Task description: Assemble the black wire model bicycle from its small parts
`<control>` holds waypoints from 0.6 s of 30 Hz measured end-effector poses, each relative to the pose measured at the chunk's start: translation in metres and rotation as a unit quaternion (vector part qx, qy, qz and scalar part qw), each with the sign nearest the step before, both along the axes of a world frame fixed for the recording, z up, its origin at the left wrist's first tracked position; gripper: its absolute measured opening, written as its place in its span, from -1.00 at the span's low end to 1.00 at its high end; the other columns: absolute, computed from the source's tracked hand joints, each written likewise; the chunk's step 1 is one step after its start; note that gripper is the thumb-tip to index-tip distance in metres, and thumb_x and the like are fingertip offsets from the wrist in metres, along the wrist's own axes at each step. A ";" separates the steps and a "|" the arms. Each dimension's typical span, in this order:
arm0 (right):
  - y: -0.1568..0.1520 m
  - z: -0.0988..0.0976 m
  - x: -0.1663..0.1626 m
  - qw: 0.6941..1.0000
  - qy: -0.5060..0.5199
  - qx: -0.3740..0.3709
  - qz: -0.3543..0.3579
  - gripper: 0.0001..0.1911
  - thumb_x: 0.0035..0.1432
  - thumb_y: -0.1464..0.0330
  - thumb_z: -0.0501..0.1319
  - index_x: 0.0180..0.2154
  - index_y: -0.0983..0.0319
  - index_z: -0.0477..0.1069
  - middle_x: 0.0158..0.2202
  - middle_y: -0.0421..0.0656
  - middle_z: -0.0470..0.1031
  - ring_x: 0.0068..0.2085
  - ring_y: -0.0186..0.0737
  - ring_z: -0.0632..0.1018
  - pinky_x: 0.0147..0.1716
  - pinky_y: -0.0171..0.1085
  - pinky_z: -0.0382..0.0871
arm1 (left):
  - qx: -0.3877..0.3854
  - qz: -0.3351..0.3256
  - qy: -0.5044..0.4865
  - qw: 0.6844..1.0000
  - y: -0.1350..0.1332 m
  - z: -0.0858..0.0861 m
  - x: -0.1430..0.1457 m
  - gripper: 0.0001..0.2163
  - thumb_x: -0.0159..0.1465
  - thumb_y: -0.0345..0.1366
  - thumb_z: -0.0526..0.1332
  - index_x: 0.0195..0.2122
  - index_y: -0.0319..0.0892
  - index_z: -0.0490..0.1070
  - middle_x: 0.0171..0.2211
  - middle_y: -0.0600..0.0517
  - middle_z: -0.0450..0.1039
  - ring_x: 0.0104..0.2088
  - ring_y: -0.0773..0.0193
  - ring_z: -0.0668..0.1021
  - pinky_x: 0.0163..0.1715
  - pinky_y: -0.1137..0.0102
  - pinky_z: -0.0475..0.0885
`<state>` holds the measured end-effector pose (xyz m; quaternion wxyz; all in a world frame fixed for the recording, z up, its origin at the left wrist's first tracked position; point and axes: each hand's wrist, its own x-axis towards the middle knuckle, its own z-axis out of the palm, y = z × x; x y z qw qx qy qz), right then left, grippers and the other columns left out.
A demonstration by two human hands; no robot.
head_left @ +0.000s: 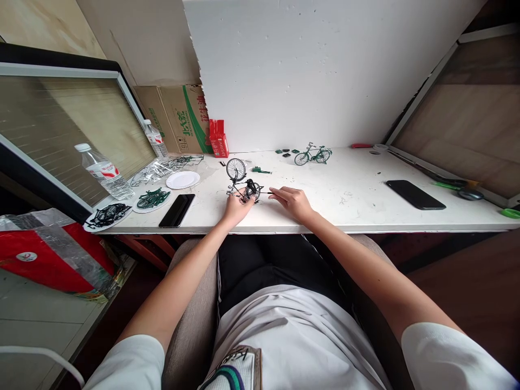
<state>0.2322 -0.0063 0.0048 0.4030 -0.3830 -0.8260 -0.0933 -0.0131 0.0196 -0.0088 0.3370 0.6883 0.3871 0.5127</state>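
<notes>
A small black model bicycle [242, 186], its parts dark and thin, is gripped in my left hand [236, 209] near the table's front edge. One of its wheels [236, 169] points away from me. My right hand [293, 201] pinches a thin screwdriver [266, 193], its handle mostly covered by my fingers. The shaft points left and its tip is at the bicycle's near wheel; I cannot tell whether it sits in a screw. Just beyond lies a green model part [260, 170]. Farther back, a finished-looking green model bicycle [312, 155] stands upright.
Plates with black parts [109, 214] and green parts [153, 199], a white plate [183, 180], a phone [177, 210] and water bottles [104, 172] are left. A red box [219, 140] stands behind. Another phone [415, 194] and a mouse [470, 194] are right.
</notes>
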 end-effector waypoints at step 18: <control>-0.003 0.005 -0.006 0.988 -0.099 -0.047 -0.109 -0.39 0.61 0.08 -0.05 -0.35 0.24 0.55 -0.42 -0.02 0.59 -0.46 -0.16 0.51 -0.44 -0.18 0.10 | -0.014 -0.023 0.029 0.999 -0.006 0.004 0.000 -0.68 0.31 -0.20 0.37 0.06 -0.19 0.59 -0.12 -0.13 0.71 -0.21 0.12 0.68 -0.14 0.30 0.56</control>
